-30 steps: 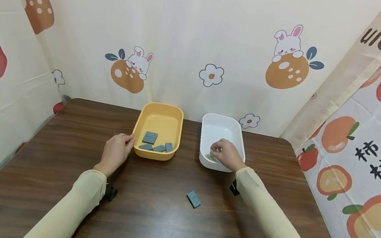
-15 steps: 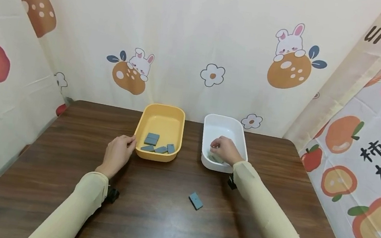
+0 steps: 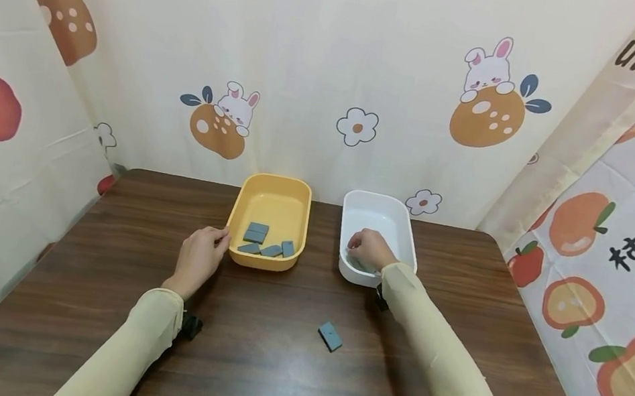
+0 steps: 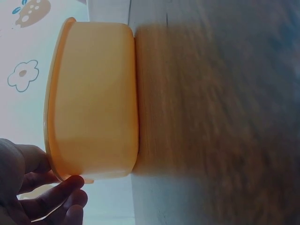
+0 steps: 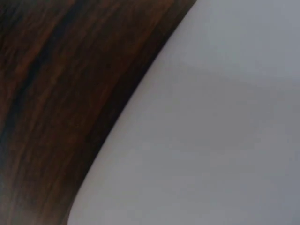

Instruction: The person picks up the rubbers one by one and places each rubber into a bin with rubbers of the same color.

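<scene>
My left hand (image 3: 200, 259) pinches the near-left rim of a yellow plastic tub (image 3: 280, 206). In the left wrist view, thumb and fingertips (image 4: 72, 183) meet at the rim, beside the tub's outer wall. Several blue-grey rectangular blocks (image 3: 256, 233) lie in the tub's near half. My right hand (image 3: 372, 250) reaches down inside a white tub (image 3: 377, 210), fingers bent toward its floor. Pale, greenish pieces (image 3: 361, 265) show beneath that hand; I cannot tell whether the fingers hold one. The white tub's wall (image 5: 201, 131) fills most of the right wrist view, hiding the fingers.
A single blue-grey block (image 3: 330, 336) lies on the brown wooden table (image 3: 267, 380), nearer to me than the tubs. A printed curtain (image 3: 313, 55) hangs right behind the table's far edge, and more printed cloth hangs at both sides.
Inside the white tub, my right hand has shifted a little to the left. My left hand stays at the yellow tub's rim, and the head view has turned slightly.
</scene>
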Available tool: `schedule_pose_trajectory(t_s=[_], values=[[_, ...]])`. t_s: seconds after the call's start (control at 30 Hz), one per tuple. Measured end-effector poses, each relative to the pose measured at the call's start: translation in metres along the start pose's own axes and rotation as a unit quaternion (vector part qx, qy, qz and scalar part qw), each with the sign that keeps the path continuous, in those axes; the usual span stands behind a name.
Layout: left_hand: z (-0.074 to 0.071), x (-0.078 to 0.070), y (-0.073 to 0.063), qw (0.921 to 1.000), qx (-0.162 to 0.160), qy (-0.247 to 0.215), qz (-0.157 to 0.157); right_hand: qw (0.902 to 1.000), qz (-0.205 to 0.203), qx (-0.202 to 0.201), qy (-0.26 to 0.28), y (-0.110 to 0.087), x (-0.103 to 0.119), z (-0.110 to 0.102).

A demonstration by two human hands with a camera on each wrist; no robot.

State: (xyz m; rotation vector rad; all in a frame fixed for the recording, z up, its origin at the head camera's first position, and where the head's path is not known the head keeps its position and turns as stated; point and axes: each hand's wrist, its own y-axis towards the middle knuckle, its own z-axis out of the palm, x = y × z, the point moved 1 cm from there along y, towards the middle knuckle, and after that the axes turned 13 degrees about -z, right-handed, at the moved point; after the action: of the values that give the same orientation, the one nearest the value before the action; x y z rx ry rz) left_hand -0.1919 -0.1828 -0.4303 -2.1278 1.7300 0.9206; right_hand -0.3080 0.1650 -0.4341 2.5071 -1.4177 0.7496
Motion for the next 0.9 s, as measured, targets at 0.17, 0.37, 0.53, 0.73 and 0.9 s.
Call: schedule_pose_trajectory(t_s=[0.17,0.37,0.53,0.73,0.9], values=[[0.002,0.000,0.000,1.0000,0.001,0.000,-0.001,0.9999,-0.015,-0.003,-0.004,-0.006,-0.001,-0.001],[0.003,0.000,0.001,1.0000,0.004,-0.002,0.005,0.9974,-0.032,-0.060,0.023,-0.029,0.003,-0.022],[-0.003,0.002,0.003,0.9999,-0.013,-0.008,0.006,0.9960,-0.028,-0.081,0.025,-0.049,0.004,-0.039],[-0.002,0.000,0.003,0.9999,-0.009,-0.009,0.011,0.9947,0.001,-0.098,0.031,-0.079,0.002,-0.040],[0.001,0.000,0.002,0.9999,-0.006,-0.012,0.006,0.9909,-0.013,-0.129,0.036,-0.096,0.008,-0.041]])
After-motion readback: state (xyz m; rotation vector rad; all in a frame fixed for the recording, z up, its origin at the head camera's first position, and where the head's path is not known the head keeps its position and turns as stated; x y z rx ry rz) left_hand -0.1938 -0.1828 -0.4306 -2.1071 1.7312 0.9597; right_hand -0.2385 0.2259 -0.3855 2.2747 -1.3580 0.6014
